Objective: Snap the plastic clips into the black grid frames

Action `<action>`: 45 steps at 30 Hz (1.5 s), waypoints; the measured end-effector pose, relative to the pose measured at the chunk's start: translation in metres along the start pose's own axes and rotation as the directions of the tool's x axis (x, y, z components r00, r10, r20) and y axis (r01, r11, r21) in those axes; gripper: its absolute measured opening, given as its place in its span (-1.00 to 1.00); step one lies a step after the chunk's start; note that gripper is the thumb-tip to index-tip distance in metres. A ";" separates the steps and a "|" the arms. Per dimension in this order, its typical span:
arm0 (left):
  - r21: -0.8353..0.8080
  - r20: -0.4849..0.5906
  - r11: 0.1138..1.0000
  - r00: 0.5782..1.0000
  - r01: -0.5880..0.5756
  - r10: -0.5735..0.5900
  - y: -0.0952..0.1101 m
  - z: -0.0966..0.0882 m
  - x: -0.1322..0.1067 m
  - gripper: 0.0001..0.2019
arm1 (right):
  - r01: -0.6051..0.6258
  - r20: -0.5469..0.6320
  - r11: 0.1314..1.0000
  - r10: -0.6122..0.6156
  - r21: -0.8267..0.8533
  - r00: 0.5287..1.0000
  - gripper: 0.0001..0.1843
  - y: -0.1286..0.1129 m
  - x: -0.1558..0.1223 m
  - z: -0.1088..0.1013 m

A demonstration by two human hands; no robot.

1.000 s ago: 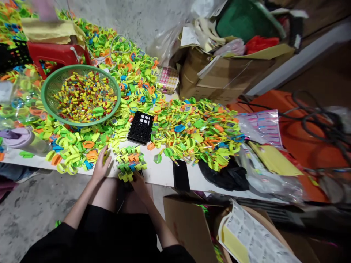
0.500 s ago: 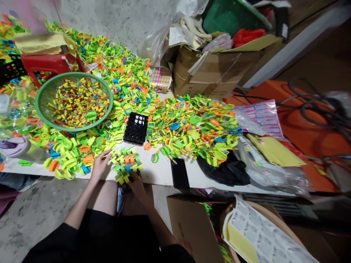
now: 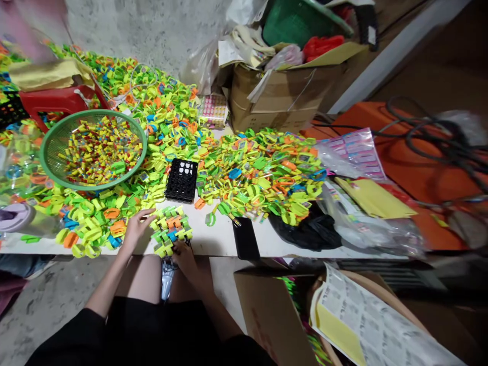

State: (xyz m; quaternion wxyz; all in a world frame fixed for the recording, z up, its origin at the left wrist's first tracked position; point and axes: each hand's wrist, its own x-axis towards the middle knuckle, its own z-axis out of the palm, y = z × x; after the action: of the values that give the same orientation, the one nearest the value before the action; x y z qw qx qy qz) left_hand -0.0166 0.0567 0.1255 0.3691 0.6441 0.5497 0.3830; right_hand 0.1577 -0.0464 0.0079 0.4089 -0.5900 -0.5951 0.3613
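A tilted block of green, yellow, orange and blue plastic toy watches (image 3: 171,229), set in neat rows, is at the table's front edge. A little black shows at its lower right; what carries the rows is mostly hidden. My right hand (image 3: 185,256) has its fingers curled round the lower right corner. At the left edge, my left hand (image 3: 135,229) has its fingers apart and reaching to the rows; whether they touch is hard to tell. Just behind lies a black perforated tray (image 3: 181,180), with loose toy watches (image 3: 263,175) heaped to the right.
A green basket (image 3: 46,162) of small yellow-and-red pieces stands left, near a red stool (image 3: 49,101) and a lidded cup (image 3: 17,218). A black phone-like slab (image 3: 246,239) lies at the front edge. Cardboard boxes (image 3: 282,96) stand behind and an open carton (image 3: 263,310) below right.
The view has shifted slightly, so most things sit a little further left. Both hands stay at the block of toy watches, with little change in their grip.
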 end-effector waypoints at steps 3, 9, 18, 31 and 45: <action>0.018 0.002 1.000 1.000 -0.014 0.014 -0.001 0.000 0.000 -0.46 | 0.011 0.017 1.000 -0.010 -0.030 1.000 -0.78 -0.008 0.003 -0.001; -0.042 0.002 0.997 0.998 0.057 -0.057 -0.004 -0.004 0.003 -0.36 | 0.027 0.139 0.994 -0.043 0.109 0.989 -0.81 -0.011 0.006 -0.031; 0.083 0.021 0.996 0.999 0.023 -0.025 0.009 -0.006 0.004 -0.42 | -0.048 -0.101 0.799 -0.016 -0.600 0.995 -0.54 0.008 0.064 -0.179; 0.383 0.090 0.872 0.952 -0.305 0.293 0.029 0.010 -0.097 -0.58 | 0.021 -0.228 0.943 -0.102 -0.332 0.968 -0.67 0.036 0.055 -0.149; 0.220 0.019 0.975 0.999 0.032 -0.037 -0.053 0.066 -0.112 -0.64 | -0.021 -0.023 0.942 0.031 0.335 0.999 -0.68 -0.004 -0.015 -0.045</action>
State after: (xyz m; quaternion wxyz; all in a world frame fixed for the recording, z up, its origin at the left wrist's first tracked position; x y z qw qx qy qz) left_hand 0.0089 -0.0514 0.0394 0.3086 0.6756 0.5955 0.3063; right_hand 0.1965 -0.0641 0.0285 0.5067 -0.5247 -0.5113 0.4544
